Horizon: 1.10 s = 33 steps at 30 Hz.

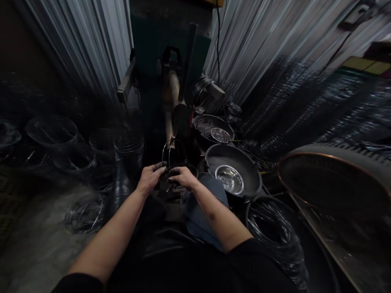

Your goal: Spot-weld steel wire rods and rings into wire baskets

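My left hand (152, 177) is closed, with thumb and fingers pinching the left side of a thin metal wire ring frame (169, 154). My right hand (184, 178) is closed at the frame's lower right, its fingertips curled inward. The frame's loops stand upright just beyond my fingers, and its lower part is dark and partly hidden. Right behind the loops is the tip of a machine's lower arm (169, 126). A thicker upper arm (175, 87) slants down towards the same spot.
To the right, a black basin (253, 167) holds a shiny metal bowl (236, 185) with small wire pieces. Another basin (197, 122) sits behind it. Wire coils (269, 221) lie near my right side. Several stacks of wire rings (128, 142) stand at left. A round fan guard (336, 156) juts in at right.
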Tool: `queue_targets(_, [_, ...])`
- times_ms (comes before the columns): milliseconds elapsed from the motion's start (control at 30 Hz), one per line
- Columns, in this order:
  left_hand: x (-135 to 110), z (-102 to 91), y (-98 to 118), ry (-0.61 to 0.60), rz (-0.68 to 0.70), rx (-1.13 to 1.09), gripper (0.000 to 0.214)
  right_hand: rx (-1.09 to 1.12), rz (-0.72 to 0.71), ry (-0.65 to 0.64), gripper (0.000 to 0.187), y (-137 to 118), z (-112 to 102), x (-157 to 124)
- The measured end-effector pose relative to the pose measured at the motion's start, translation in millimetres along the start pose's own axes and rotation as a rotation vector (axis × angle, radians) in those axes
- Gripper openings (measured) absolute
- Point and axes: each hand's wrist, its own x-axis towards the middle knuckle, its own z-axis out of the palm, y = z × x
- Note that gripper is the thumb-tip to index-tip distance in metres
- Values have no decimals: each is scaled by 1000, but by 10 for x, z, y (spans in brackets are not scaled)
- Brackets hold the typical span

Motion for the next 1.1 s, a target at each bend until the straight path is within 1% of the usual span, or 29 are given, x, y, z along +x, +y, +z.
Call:
queue_targets(100, [165,99,0,4,63,36,49,22,-95,143,22,9,19,61])
queue_targets(167, [198,133,41,-32,95,65,44,90,-134,193,24,-14,-10,35])
queue_targets(367, [68,194,260,-157,173,162,35,142,-191,203,28,-170,-157,-146])
queue_targets(467, [54,203,360,-205,203,217,32,160,-204,213,27,-182,-146,-178])
queue_targets(533, [73,196,382,-246,200,259,29,175,-190,197,28,-129,-114,-205])
queue_targets(633, [97,161,298,-295,142,317,22,201,-133,173,32,41,-73,-270])
queue_targets(733, [61,90,85,-302,15,318,21,260,-37,101,36,255,-82,-341])
queue_targets(800, [-7,28,-74,-291,-85,277,26,315,55,50,37,381,-115,-385])
queue_targets(900, [-133,-55,-243,-265,-211,194,41,386,179,55,33,519,-168,-441])
queue_targets(967, [-201,-84,-288,-244,-256,144,48,408,201,75,30,578,-179,-466])
queue_targets(1100, [-273,-77,-280,-202,-278,92,50,408,158,116,31,641,-138,-479])
